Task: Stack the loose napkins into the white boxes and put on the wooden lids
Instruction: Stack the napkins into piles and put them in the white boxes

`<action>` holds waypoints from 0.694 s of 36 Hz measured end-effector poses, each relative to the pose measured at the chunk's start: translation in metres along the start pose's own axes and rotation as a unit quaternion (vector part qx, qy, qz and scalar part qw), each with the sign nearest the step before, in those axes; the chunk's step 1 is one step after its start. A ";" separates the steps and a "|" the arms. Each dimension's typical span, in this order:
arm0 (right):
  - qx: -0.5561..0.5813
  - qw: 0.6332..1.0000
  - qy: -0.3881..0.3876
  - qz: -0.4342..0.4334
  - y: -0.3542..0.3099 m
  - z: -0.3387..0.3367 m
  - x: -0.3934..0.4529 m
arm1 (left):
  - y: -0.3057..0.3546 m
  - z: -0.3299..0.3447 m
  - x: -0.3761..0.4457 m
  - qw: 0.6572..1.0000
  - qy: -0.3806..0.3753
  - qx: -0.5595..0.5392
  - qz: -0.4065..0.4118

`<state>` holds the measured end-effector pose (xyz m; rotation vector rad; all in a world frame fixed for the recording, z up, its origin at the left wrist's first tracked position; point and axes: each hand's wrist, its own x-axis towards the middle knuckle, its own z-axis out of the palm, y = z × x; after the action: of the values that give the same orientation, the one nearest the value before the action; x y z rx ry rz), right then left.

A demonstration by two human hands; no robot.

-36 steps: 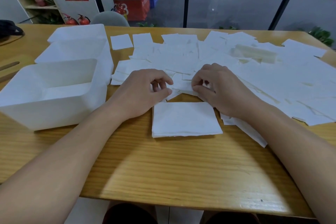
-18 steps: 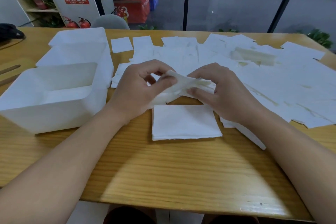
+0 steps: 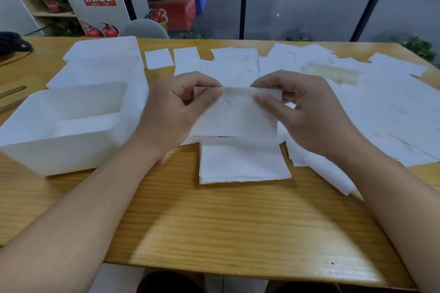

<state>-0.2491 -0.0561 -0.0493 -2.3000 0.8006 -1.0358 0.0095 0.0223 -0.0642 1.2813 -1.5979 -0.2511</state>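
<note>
My left hand (image 3: pixel 176 109) and my right hand (image 3: pixel 307 112) each pinch an upper corner of one white napkin (image 3: pixel 238 114), holding it up above the table. Directly below it lies a small neat stack of napkins (image 3: pixel 242 164) near the table's front. Several loose napkins (image 3: pixel 381 112) cover the table's middle and right. Three white boxes stand in a row at the left: the nearest box (image 3: pixel 59 150) holds a low layer of napkins, a second box (image 3: pixel 95 76) sits behind it, and a third box (image 3: pixel 102 47) is farthest.
Wooden lids (image 3: pixel 12 97) show partly at the far left edge. A dark object (image 3: pixel 12 43) lies at the back left corner. A translucent wrapper (image 3: pixel 333 74) lies among the napkins. A grey chair back (image 3: pixel 142 28) stands beyond the table (image 3: pixel 214 233).
Both hands went from pressing on the loose pile to lifting one napkin, which now hangs spread between them above the stack.
</note>
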 end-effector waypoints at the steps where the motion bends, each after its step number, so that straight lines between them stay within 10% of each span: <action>1: 0.022 1.000 -0.003 0.005 -0.002 -0.002 0.000 | 0.002 -0.001 0.001 1.000 0.002 -0.008 -0.001; 5: 0.078 0.995 -0.016 0.051 -0.003 -0.015 0.004 | 0.008 -0.008 0.003 0.997 -0.056 -0.046 -0.040; 11: -0.001 0.959 -0.243 0.146 0.001 -0.024 0.002 | 0.012 -0.016 0.000 0.949 -0.273 -0.025 -0.155; 25: -0.064 0.963 -0.229 0.127 0.011 -0.010 0.000 | 0.003 -0.011 -0.001 0.946 -0.270 0.103 -0.145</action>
<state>-0.2605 -0.0659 -0.0500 -2.3303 0.9501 -0.3273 0.0162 0.0286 -0.0580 1.7156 -1.9223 -0.6826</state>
